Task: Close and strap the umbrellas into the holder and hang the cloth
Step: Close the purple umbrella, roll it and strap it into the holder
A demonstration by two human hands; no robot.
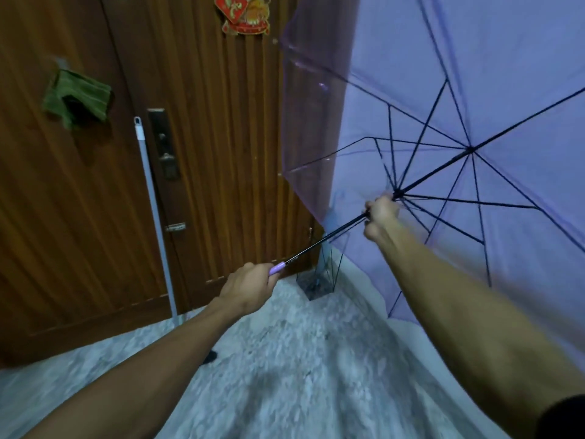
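An open see-through purple umbrella (474,74) fills the right half of the view, its black ribs spread. My left hand (250,285) grips its lilac handle (278,267) low in the middle. My right hand (381,213) is closed around the black shaft (332,236) just below the runner, where the ribs meet. A clear umbrella holder (316,280) stands on the floor in the corner by the door, partly behind the canopy. A green cloth (77,98) hangs from a hook on the wooden door at upper left.
A brown wooden door (205,122) with a dark lock plate (163,144) fills the left. A pale mop or broom pole (155,213) leans against it. The floor (285,359) is speckled grey stone. A red decoration (242,14) hangs at the door's top.
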